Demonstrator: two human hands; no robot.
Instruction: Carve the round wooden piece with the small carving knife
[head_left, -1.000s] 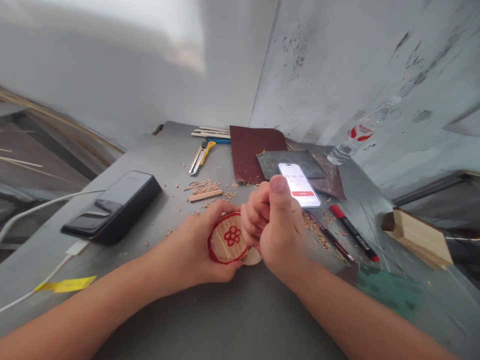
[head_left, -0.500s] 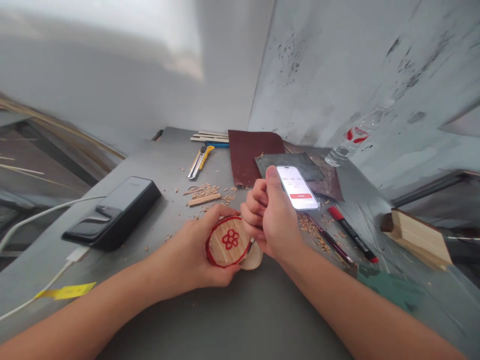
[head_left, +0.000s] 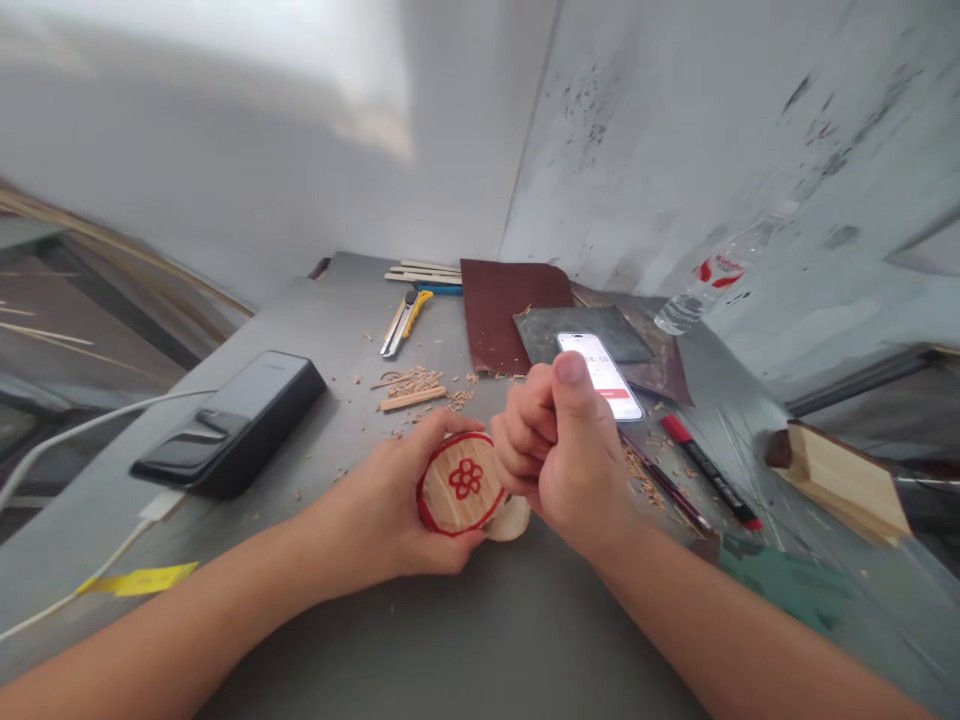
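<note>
My left hand (head_left: 390,510) grips a round wooden disc (head_left: 459,482) with a red rim and a red flower drawn on its face, tilted up toward me just above the grey table (head_left: 450,640). My right hand (head_left: 570,460) is a closed fist with the thumb on top, pressed against the disc's right edge. It seems to hold a thin tool, which the fingers hide. A plain wooden disc (head_left: 514,518) lies under both, partly covered.
A lit phone (head_left: 611,385) lies behind my right hand on sandpaper sheets (head_left: 499,305). A red marker (head_left: 709,470), wooden block (head_left: 847,475) and bottle (head_left: 705,280) are to the right. A power bank (head_left: 232,420) with cable is at left; utility knife (head_left: 401,320) and wood shavings (head_left: 416,385) lie behind.
My right fist drew back toward me and turned, thumb now on top; a thin tip seen at the disc's edge half a second ago is hidden. My left hand keeps the disc almost still.
</note>
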